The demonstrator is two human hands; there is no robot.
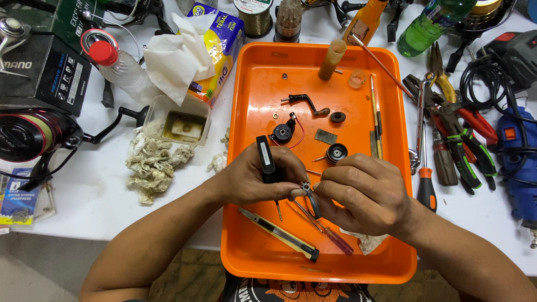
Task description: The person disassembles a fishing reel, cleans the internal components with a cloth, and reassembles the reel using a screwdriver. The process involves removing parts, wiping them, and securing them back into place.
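Head: hands [313,187] (both) on small part [306,186]

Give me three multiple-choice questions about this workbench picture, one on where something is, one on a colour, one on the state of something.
1. Where does the utility knife lie?
A. inside the orange tray, near its front edge
B. on the table among the pliers
C. in the small plastic tub

2. What colour is the cap of the clear bottle?
A. blue
B. red
C. green

3. How are the hands occupied?
A. both rest flat on the table
B. only one hand holds anything
C. the left hand grips a black-handled tool and the right hand pinches a small metal part

Answers: 1 A, the knife lies on the tray floor by the left forearm. 2 B, the cap shows plainly red. 3 C, both hands meet over the tray, tool in one and part in the other.
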